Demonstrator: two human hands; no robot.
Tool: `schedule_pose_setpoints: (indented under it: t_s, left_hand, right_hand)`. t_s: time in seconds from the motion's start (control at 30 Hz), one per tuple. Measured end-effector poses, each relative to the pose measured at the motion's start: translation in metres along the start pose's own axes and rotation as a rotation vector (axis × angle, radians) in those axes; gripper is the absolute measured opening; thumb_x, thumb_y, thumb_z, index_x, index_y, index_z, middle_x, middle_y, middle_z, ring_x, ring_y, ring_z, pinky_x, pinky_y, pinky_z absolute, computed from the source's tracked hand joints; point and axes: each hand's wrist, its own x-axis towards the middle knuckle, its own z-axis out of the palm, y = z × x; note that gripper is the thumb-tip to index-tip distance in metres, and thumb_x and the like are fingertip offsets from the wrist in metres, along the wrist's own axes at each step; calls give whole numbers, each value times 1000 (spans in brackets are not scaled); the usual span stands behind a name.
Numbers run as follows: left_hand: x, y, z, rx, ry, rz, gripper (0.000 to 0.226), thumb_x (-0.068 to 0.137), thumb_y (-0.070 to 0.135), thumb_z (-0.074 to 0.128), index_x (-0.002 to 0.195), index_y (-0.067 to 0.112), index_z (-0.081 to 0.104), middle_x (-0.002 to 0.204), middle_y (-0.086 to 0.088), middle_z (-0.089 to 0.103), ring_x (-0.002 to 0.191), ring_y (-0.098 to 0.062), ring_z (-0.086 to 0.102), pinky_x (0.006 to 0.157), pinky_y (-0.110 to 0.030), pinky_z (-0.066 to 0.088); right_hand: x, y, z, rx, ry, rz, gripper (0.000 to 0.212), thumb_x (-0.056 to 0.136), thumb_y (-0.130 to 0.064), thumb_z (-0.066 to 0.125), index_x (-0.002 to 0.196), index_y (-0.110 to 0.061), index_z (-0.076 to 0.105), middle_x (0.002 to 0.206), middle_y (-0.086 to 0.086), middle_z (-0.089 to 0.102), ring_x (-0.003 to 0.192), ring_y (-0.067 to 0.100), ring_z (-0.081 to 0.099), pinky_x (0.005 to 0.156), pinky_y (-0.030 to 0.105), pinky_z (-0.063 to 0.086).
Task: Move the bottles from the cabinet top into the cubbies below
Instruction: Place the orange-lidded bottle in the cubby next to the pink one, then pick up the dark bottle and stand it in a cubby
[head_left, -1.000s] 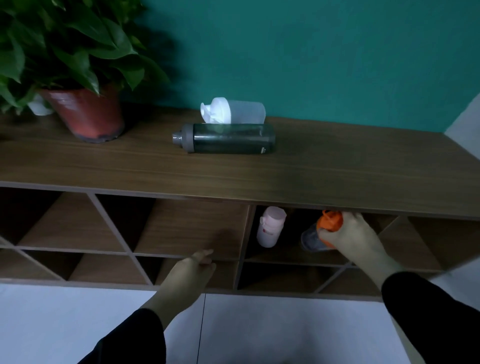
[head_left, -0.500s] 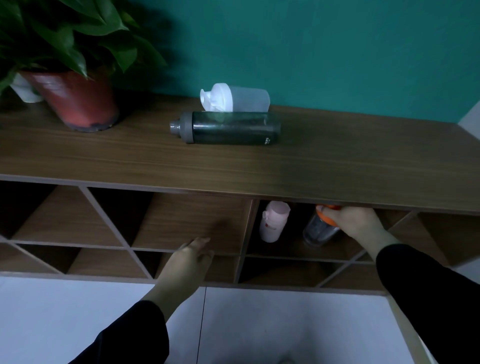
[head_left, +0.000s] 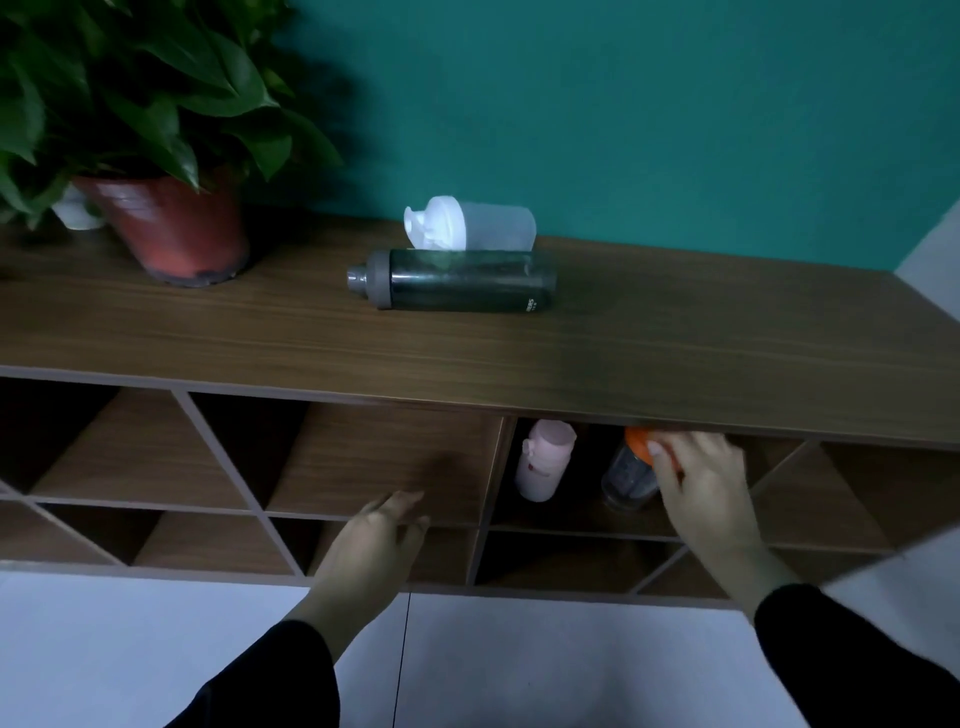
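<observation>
Two bottles lie on their sides on the wooden cabinet top (head_left: 675, 353): a dark translucent bottle (head_left: 467, 283) with a grey cap, and a white shaker bottle (head_left: 478, 226) right behind it. In the cubby under the top's front edge stands a pale pink bottle (head_left: 543, 462). Beside it on the right is a dark bottle with an orange cap (head_left: 626, 475). My right hand (head_left: 701, 488) reaches into that cubby, its fingers closed over the orange cap. My left hand (head_left: 369, 545) hovers with fingers apart, holding nothing, in front of the cubby to the left.
A leafy plant in a red-brown pot (head_left: 176, 234) stands at the left of the cabinet top, with a small white object (head_left: 78, 213) behind it. Diagonal dividers split the cubbies (head_left: 363, 457) into triangular bays. A teal wall rises behind and the floor below is pale.
My right hand has carried the orange-capped bottle deeper into the cubby, beside the pink bottle. My left hand has hardly moved. The view has shifted slightly.
</observation>
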Motion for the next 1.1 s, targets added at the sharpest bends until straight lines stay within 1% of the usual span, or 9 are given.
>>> schedule_pose_setpoints:
  t_s: [0.1, 0.2, 0.27, 0.37, 0.43, 0.53, 0.7, 0.97, 1.1]
  left_hand:
    - [-10, 9, -7, 15, 67, 88, 33, 98, 33, 56, 129, 26, 65, 126, 4, 64, 119, -17, 59, 96, -26, 46]
    - [-23, 20, -15, 16, 124, 234, 26, 98, 34, 56, 118, 26, 71, 113, 11, 67, 113, -11, 60, 97, -27, 45]
    - [-28, 31, -25, 26, 180, 365, 27, 98, 37, 53, 110, 25, 74, 101, 16, 67, 101, -2, 59, 101, -21, 41]
    - [-30, 55, -53, 46, 242, 540, 29, 98, 38, 49, 105, 24, 73, 94, 17, 65, 91, 7, 53, 98, -6, 31]
    - [-25, 67, -67, 43, 283, 570, 28, 98, 39, 48, 105, 26, 72, 95, 21, 60, 92, 8, 54, 95, -5, 32]
    - [-21, 72, -80, 11, 321, 512, 29, 98, 43, 47, 109, 28, 70, 98, 26, 57, 96, 6, 55, 92, -9, 37]
    - [-24, 36, -81, -99, 306, 244, 26, 95, 35, 61, 119, 32, 68, 111, 23, 59, 112, 1, 56, 99, -23, 46]
    - [-28, -22, -96, -171, 247, -40, 36, 94, 36, 62, 130, 34, 60, 126, 16, 57, 123, -7, 55, 96, -23, 45]
    - [-25, -33, -105, -191, 271, -47, 36, 95, 35, 61, 132, 32, 60, 126, 17, 56, 122, -8, 55, 95, -23, 45]
  right_hand:
    - [-34, -28, 2, 282, -84, -29, 42, 101, -39, 41, 86, -12, 69, 80, -1, 65, 75, 22, 63, 67, 37, 50]
    - [-50, -73, -7, 510, -164, -23, 38, 99, -45, 44, 69, -23, 54, 63, -10, 50, 59, 8, 52, 53, 32, 44]
    - [-51, -106, -21, 620, -185, -47, 37, 99, -45, 45, 66, -29, 46, 61, -10, 45, 58, 8, 49, 52, 29, 41]
    - [-31, -141, -46, 726, -132, -162, 40, 102, -40, 44, 76, -15, 62, 73, -1, 61, 69, 16, 62, 61, 38, 50]
    - [-4, -154, -61, 730, -79, -211, 30, 102, -33, 46, 90, -15, 68, 85, -4, 65, 82, 12, 65, 72, 32, 52]
    - [47, -174, -72, 625, -63, -250, 26, 98, -32, 52, 116, -20, 65, 108, -8, 63, 103, 7, 60, 88, 26, 50]
    - [125, -206, -64, 266, -240, -321, 58, 96, -38, 57, 148, -23, 39, 150, -4, 46, 137, 15, 44, 114, 38, 38]
    - [200, -223, -25, -150, -505, -290, 75, 91, -45, 63, 154, -22, 29, 154, 5, 41, 142, 25, 38, 119, 60, 20]
    - [207, -231, -19, -193, -559, -298, 77, 81, -50, 69, 148, -27, 38, 132, 7, 45, 123, 28, 44, 103, 51, 39]
